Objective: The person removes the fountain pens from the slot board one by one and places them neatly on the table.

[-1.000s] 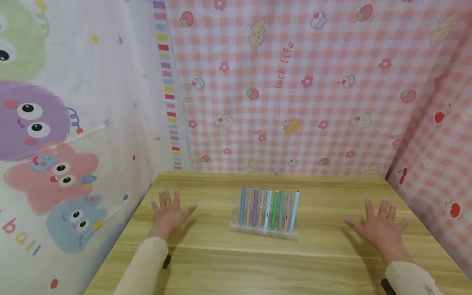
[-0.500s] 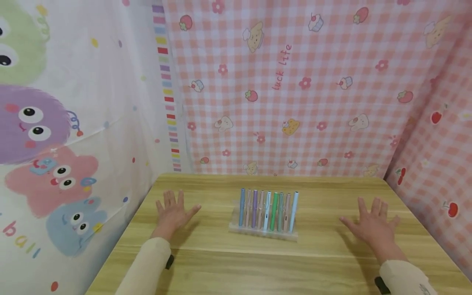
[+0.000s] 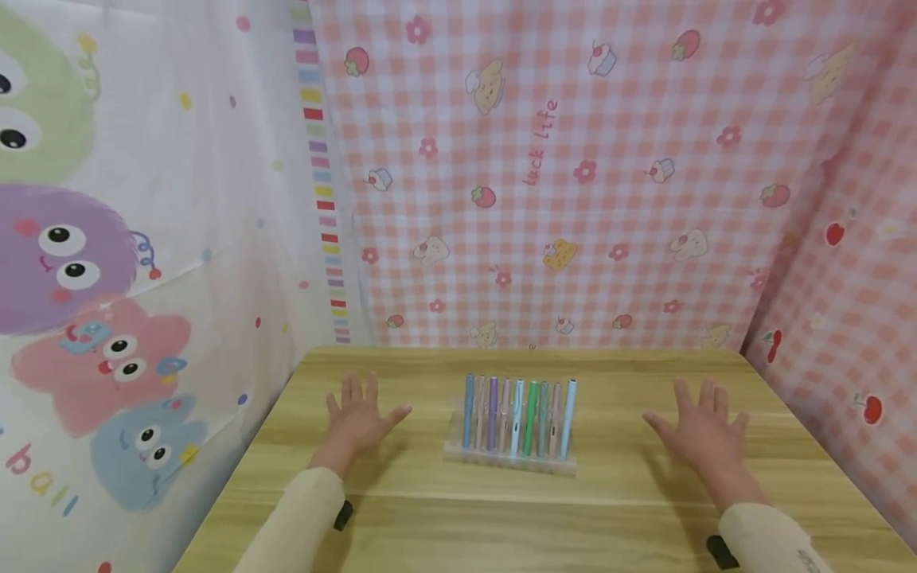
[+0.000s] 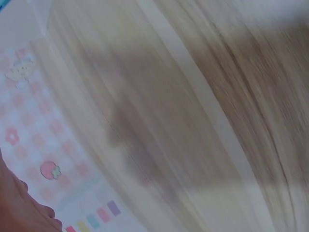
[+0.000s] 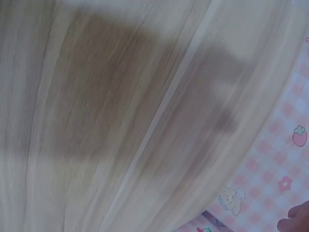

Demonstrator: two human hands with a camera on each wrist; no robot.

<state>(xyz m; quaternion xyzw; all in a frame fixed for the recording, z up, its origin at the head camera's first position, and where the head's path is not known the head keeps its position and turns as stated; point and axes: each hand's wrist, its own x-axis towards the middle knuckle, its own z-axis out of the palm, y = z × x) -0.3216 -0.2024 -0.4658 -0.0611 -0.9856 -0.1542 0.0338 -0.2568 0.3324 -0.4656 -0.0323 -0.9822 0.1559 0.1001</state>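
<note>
Nine pens (image 3: 529, 418) stand in a row in a pale, see-through-looking rack (image 3: 510, 464) in the head view, right around the middle of the wooden table (image 3: 544, 533) and between the two hands, touching neither. Left hand (image 3: 357, 422) and right hand (image 3: 705, 438) both have their fingers spread wide and grip nothing; can't tell if they're touching the wood or just over it. Only this view gets the whole row plus both cream sleeves (image 3: 294, 517), the pink checked cloth (image 3: 573, 199) behind and the white cartoon cloth (image 3: 208, 183) on the left. Left wrist cam is mostly wood and a blurry shadow, with a few fingers of the left hand cut off at the lower left; a pale corner with a scrap of blue pokes in top left, too cropped to say for sure what it is. Right wrist cam is wood and shadow again, just some right fingertips clipped at the lower right, and the checked cloth with its strawberry up closer. Back to the head cam for looks: colours run dark blue, pinkish, purple, pinkish, light blue, green, teal, pinkish, light blue, with the right-end one leaning a bit. Pen bottoms are hard to make out.
</note>
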